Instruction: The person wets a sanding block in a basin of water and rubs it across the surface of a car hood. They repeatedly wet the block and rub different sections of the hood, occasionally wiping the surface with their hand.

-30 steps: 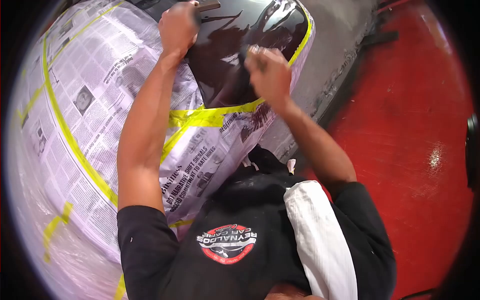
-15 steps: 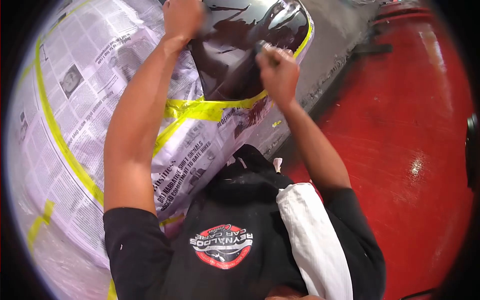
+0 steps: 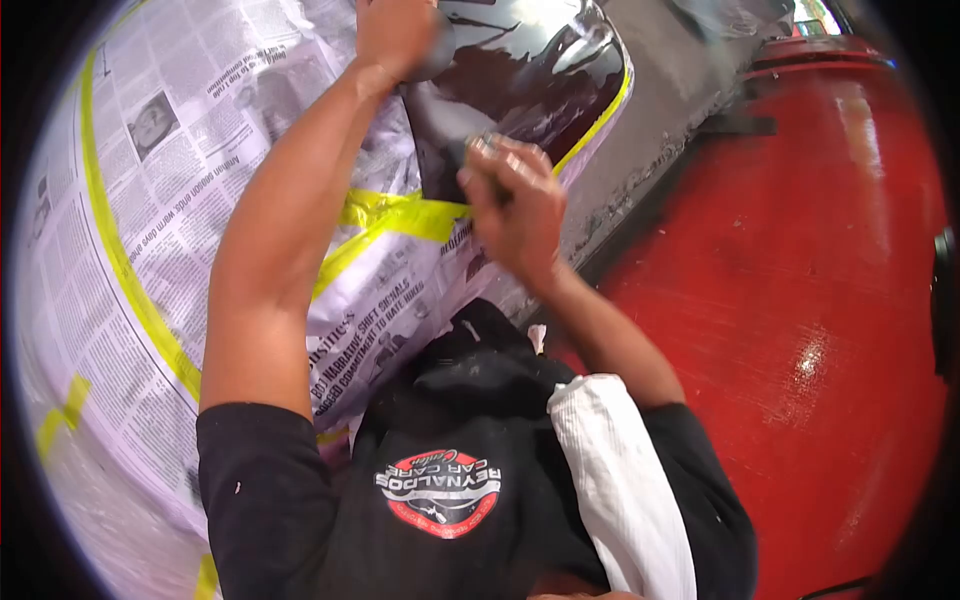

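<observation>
My left hand (image 3: 398, 38) is closed at the upper edge of the view, over the left border of a glossy dark wet panel (image 3: 540, 85). From its right side shows a dark grey rounded object (image 3: 437, 50), blurred. Lower down, my right hand (image 3: 515, 205) is curled in a fist above the panel's near corner, with wet-looking fingers. A small dark edge shows at its fingertips, but I cannot tell what it grips. Yellow masking tape (image 3: 405, 215) and newspaper sheets (image 3: 240, 130) border the panel.
A red car body panel (image 3: 800, 260) fills the right side. Between it and the papered vehicle runs a strip of grey floor (image 3: 655, 110). Clear plastic sheeting (image 3: 110, 520) covers the lower left. A white cloth (image 3: 620, 480) lies over the black shirt (image 3: 400, 400).
My right hand has moved down and left across the dark panel toward its near corner. My left hand has shifted slightly right, and the whole view has shifted a little.
</observation>
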### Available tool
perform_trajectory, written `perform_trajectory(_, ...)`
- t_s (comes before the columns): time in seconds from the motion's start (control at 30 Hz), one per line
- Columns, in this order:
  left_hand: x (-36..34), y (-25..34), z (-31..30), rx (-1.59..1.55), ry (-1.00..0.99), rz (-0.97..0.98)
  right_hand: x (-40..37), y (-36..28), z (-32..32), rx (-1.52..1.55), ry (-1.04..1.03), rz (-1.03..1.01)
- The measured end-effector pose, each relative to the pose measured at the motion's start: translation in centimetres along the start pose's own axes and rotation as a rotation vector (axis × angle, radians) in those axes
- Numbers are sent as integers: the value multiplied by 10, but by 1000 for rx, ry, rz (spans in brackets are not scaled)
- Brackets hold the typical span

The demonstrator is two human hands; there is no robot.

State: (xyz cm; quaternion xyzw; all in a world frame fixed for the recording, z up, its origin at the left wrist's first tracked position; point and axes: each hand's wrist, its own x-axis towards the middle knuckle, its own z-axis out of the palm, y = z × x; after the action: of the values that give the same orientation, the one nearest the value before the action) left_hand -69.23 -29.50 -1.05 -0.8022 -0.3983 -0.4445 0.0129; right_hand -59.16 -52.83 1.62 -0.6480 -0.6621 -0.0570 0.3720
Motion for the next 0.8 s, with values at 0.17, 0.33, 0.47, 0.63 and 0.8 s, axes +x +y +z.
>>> perform_trajectory(0.17, 1, 1, -2, 16, -9, 13, 42, 74, 2, -4, 69, 379)
perform_trajectory(0.33, 1, 2, -4, -3, -4, 2, 40, 79, 0, -59, 50, 321)
perform_trajectory(0.47, 4, 3, -3, 15, -31, 5, 2, 4, -6, 57, -38, 103)
perform_trajectory(0.63, 4, 4, -5, 13, -3, 28, 2, 42, -2, 18, 28, -74)
perform_trajectory(0.8, 4, 14, -17, 22, -73, -3, -3, 19, -3, 55, 51, -21)
